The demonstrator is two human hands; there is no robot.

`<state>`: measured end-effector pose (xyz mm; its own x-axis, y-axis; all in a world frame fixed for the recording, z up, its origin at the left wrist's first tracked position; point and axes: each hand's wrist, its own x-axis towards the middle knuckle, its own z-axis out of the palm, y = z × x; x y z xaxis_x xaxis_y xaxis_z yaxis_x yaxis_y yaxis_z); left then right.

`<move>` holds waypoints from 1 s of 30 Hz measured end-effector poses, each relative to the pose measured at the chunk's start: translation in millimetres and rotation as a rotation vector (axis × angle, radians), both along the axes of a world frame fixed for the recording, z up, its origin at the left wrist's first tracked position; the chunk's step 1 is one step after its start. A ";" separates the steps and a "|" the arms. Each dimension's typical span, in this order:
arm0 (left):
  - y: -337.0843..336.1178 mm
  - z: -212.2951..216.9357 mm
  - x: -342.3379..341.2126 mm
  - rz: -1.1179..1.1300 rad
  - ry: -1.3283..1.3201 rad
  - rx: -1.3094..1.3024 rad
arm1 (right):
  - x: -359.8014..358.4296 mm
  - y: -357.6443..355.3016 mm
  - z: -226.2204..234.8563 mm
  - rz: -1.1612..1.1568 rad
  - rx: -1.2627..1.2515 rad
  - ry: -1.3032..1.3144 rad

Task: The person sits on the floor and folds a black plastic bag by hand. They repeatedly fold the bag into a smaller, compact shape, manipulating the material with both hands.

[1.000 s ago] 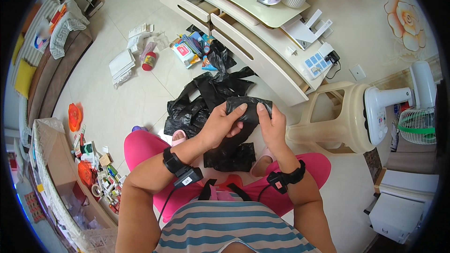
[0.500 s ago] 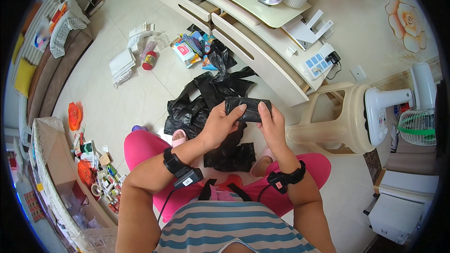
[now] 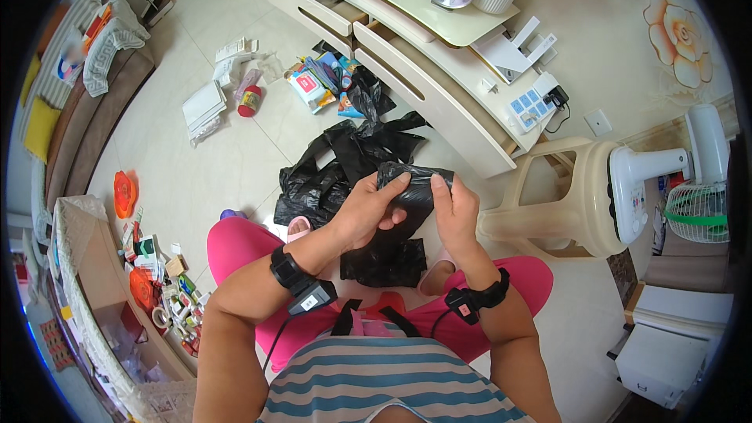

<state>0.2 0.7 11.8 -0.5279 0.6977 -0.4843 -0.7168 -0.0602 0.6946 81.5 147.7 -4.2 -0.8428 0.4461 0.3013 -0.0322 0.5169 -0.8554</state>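
Between my hands is a folded black plastic bag (image 3: 413,182), its shiny layers creased. My left hand (image 3: 366,210) pinches its left end, thumb on top, with some fingertips showing below. At the right end, my right hand (image 3: 457,214) grips it with the thumb pressed on the upper face. Dark plastic shows under the fold, and I cannot tell where it ends against the bags behind. Beneath my hands, a loose heap of black plastic bags (image 3: 313,180) spreads over the floor. A flatter black bag (image 3: 392,264) lies between my feet.
Ahead stands a white cabinet with open drawers (image 3: 439,102). Wipes packs (image 3: 307,88) and a red-labelled jar (image 3: 249,101) lie on the floor. A beige plastic stool (image 3: 548,204) is at right. Left are an open-sided cabinet (image 3: 98,266) and small clutter (image 3: 176,298).
The compact black bundle now looks looser and deeper, with its lower part reaching down between my hands. My left fingers have shifted and show beneath it.
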 end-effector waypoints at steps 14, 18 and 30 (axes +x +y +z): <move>5.1 -8.1 9.5 0.117 0.483 -0.117 | 0.8 -5.3 2.2 0.035 -0.541 -0.210; 5.4 -6.1 7.9 0.083 0.351 -0.092 | 1.1 -1.7 -5.3 0.014 -0.291 -0.134; -1.2 -5.5 -2.5 -0.031 0.067 -0.079 | 0.1 -0.4 0.6 0.024 -0.021 -0.007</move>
<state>-2.3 -0.6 6.3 -0.5401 0.6753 -0.5023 -0.6689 0.0178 0.7431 81.6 147.3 -3.6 -0.8554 0.4317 0.2862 -0.0388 0.4976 -0.8665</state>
